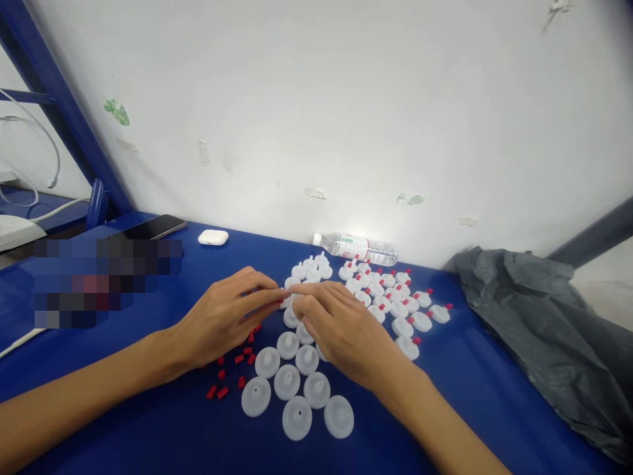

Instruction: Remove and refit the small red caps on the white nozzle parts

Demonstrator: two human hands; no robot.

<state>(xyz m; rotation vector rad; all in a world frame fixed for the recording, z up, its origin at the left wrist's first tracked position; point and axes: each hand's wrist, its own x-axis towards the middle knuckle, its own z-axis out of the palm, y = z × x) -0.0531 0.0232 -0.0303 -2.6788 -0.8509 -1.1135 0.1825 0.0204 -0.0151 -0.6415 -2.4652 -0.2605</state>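
Note:
My left hand [222, 313] is closed, pinching a small red cap [280, 301] between thumb and fingertips. Its fingertips meet those of my right hand [341, 323], which is curled over a white round spouted lid; fingers cover most of that lid. Below and between my hands lie several white lids [267, 362] with bare spouts, and more [322, 258] lie behind the fingertips. Loose red caps [222, 392] are scattered under and in front of my left hand. To the right of my right hand, many white lids [406, 348] have red caps on their spouts.
A clear plastic bottle [380, 253] lies on its side by the wall. A white earphone case [213, 237] and a dark phone [153, 227] rest at the back left of the blue table [198, 442]. A dark grey plastic bag [524, 316] drapes along the right side.

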